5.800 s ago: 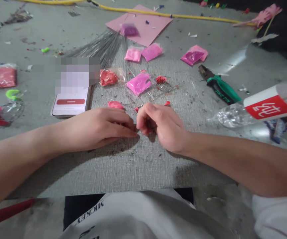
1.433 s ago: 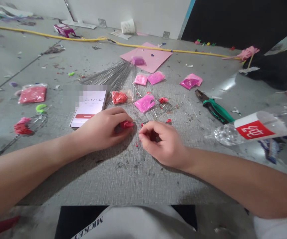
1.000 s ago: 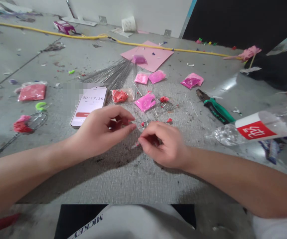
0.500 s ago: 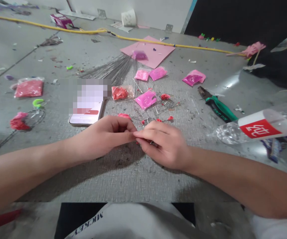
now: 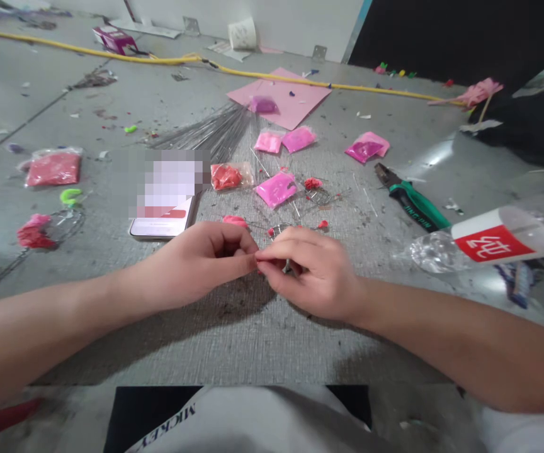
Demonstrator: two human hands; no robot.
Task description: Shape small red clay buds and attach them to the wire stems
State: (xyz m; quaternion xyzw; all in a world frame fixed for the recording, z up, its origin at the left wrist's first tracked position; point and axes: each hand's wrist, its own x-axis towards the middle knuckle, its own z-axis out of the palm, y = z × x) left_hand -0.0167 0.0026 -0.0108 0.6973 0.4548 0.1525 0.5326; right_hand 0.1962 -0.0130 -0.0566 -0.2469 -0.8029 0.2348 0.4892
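My left hand (image 5: 210, 255) and my right hand (image 5: 312, 270) meet fingertip to fingertip over the grey mat. Both are closed in a pinch, and the small thing between them is mostly hidden, with a trace of red at the fingertips. Just beyond the fingers lie a pink clay lump (image 5: 235, 221) and a wire piece with red bits (image 5: 279, 229). Farther off are a magenta clay packet (image 5: 276, 189), an opened red clay packet (image 5: 227, 177) and a red clay flower (image 5: 313, 184) on curled wire. A phone (image 5: 161, 226) lies beyond my left hand.
Green-handled pliers (image 5: 418, 204) and a clear bottle (image 5: 489, 236) lie at the right. More clay packets (image 5: 365, 147), a bundle of thin wires (image 5: 210, 135) and pink paper (image 5: 300, 94) are farther back. A yellow cable (image 5: 158, 60) crosses behind. At the left is a wire-stemmed flower (image 5: 36, 231).
The fingers of both hands have shifted slightly while staying pinched together. A bit of something pale now shows under my right fingers.
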